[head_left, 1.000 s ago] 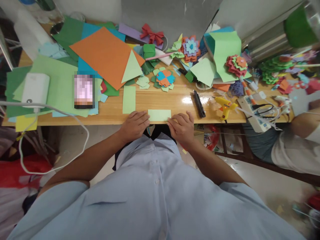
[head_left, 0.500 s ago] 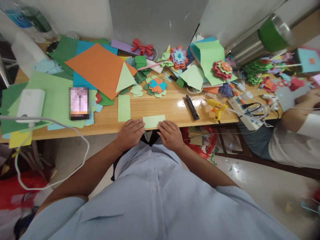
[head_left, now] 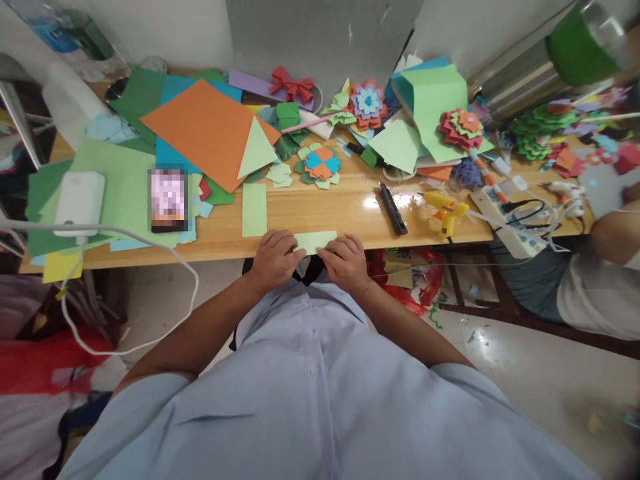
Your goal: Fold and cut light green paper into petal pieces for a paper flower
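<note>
Left hand (head_left: 277, 259) and right hand (head_left: 347, 260) each pinch one end of the green strip (head_left: 319, 239) at the bench's (head_left: 325, 210) near edge, likely for even control. Green card (head_left: 255, 210) lies flat beyond left hand, presumably within easy reach.

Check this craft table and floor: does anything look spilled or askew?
Yes. A curly green scrap lies on the floor, like dropped waste. At far left, a yellow paper sheet juts past the front edge of the table, looking poorly placed.
</note>
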The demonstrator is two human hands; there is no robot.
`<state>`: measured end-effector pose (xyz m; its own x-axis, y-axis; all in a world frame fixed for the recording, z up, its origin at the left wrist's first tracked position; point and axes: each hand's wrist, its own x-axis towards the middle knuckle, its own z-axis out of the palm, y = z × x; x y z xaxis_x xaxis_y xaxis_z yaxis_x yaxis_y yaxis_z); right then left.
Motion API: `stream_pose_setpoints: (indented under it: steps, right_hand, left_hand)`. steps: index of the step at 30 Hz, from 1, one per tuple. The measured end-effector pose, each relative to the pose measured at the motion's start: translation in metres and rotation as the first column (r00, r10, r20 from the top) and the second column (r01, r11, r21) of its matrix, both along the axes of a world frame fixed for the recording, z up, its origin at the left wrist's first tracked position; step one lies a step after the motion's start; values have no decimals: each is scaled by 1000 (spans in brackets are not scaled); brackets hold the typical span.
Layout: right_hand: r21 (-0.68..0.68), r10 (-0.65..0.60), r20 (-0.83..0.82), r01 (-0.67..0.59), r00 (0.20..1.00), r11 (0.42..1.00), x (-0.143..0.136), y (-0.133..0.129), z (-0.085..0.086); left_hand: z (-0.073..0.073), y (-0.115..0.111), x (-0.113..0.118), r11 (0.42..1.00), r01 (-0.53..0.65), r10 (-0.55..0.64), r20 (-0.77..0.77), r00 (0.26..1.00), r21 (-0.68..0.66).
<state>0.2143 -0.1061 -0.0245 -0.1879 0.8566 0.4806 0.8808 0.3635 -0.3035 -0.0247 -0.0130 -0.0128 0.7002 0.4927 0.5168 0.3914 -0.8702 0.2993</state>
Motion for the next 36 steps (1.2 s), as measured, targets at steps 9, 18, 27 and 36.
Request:
stream_pose_setpoints:
  steps: [9,18,27,36]
  right_hand:
    - [-21,122,-127,-126,984,992,-13,7,38]
    - [-158,158,-160,-183,974,970,10,0,73]
    - [-132,-39,-500,-32,865,991,26,-9,79]
    - [-377,-108,-603,-163,791,912,1,-1,79]
  left_hand:
    - [27,-4,12,932,42,-27,47,999,-360]
    - [48,-9,1,864,20,44,115,992,-502]
    - [60,-11,-9,756,3,141,168,976,-655]
    - [67,-14,4,709,36,86,137,987,-704]
